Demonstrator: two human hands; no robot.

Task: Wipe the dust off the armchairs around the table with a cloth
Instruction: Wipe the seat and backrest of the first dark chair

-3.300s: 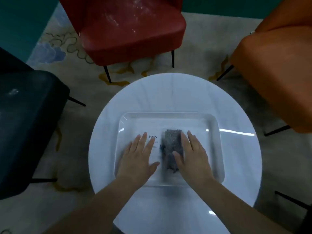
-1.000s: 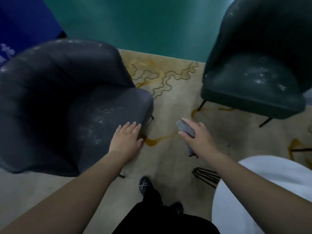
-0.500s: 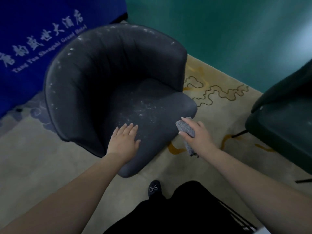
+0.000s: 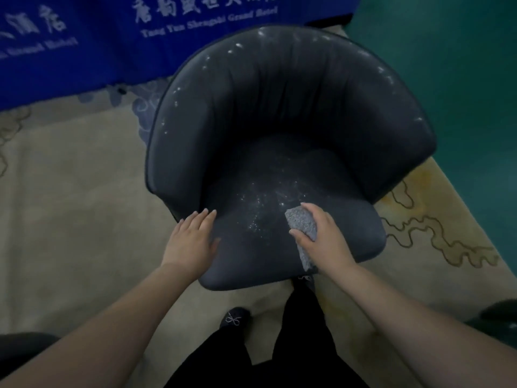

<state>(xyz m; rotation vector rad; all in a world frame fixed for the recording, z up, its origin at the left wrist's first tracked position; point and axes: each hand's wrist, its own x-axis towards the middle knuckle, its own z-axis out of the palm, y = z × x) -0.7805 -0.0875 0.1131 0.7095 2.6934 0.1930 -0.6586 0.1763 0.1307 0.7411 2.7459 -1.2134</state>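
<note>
Right hand [image 4: 326,239] grip clamps the grey cloth [image 4: 302,224] over the near-right seat of the dark armchair [image 4: 279,121], dust patch [image 4: 260,203] just far-left of it, while the left hand [image 4: 193,239] rests flat at the seat's near-left edge.

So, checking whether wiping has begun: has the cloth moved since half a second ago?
Yes. The cloth, gripped by the right hand, has moved from beyond the seat's front-right edge onto the grey armchair seat, beside the dust.
</note>
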